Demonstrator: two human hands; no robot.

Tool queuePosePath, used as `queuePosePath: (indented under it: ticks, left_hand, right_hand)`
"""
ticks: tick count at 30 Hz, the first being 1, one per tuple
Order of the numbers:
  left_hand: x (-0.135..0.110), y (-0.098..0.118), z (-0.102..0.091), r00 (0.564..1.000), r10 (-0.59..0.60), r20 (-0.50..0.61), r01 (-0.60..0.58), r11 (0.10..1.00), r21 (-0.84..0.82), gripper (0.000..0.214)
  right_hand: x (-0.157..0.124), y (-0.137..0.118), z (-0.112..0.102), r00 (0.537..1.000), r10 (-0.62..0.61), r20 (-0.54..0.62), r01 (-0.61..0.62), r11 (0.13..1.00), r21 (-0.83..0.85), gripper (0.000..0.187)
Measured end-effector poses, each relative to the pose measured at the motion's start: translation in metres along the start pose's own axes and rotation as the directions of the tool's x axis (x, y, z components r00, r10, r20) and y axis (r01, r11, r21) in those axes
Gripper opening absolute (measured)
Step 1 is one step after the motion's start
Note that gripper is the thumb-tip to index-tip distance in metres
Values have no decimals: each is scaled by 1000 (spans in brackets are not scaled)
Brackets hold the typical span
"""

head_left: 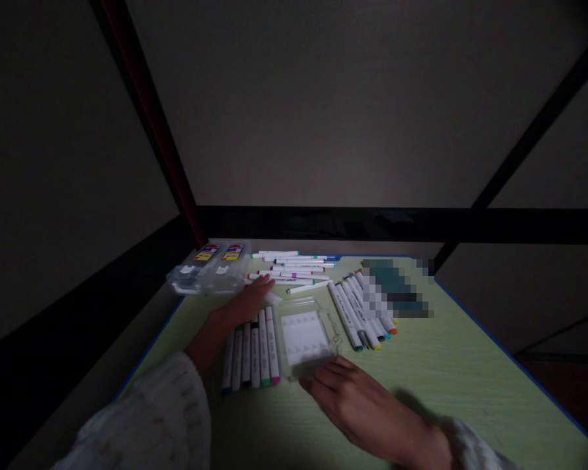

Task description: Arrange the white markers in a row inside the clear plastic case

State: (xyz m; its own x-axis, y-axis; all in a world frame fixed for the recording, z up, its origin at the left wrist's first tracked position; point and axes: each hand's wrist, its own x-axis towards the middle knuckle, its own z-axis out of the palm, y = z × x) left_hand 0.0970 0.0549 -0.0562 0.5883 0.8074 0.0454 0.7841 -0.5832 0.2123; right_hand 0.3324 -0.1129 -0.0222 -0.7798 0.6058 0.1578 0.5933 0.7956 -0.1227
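So my right hand point(360, 405) lay flat and open, gripping nothing, fingertips just touching the near edge of the clear tray point(306, 336) in the middle of the green table point(445, 365). My left hand point(247, 301) was out at the tray's 11 o'clock, fingers loose over the near end of the loose marker pile point(296, 267), not closed on anything. The lidded clear box point(210, 271) was at its 10. A neat marker row point(252, 349) sat at the tray's 9, a second row point(357, 310) at its 2. Tip, I reckon: pin that light tray with flat fingertips since it'd skate easily, and pinch one marker mid-barrel instead of raking the heap.
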Motion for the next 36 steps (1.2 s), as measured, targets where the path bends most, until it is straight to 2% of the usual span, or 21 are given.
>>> queuePosePath:
  ticks: [4,9,16,21,25,32,36]
  left_hand:
    - [5,-2,8,989,81,-128,-80,997,11,55]
    - [18,11,6,983,74,-171,-79,997,-24,48]
    - [20,34,-8,987,9,-163,-26,995,-98,39]
    - [9,26,-13,980,32,-194,-44,998,-55,37]
    - [9,20,-13,977,-3,-214,-6,999,-38,34]
    - [24,33,-4,985,-54,-166,54,999,-5,43]
    - [30,36,-6,984,-52,-170,50,999,-14,39]
  right_hand:
    - [0,1,-1,1000,5,26,-5,1000,10,28]
    - [-1,1,-1,1000,-4,13,4,1000,22,28]
    - [-2,0,0,1000,2,-4,-2,1000,10,28]
    - [-2,0,0,1000,-15,28,14,1000,16,29]
    - [-2,0,1,998,-51,31,50,998,26,30]
    - [-2,-1,1,999,-35,3,35,999,29,30]
    - [-1,-1,0,999,-37,4,37,999,18,29]
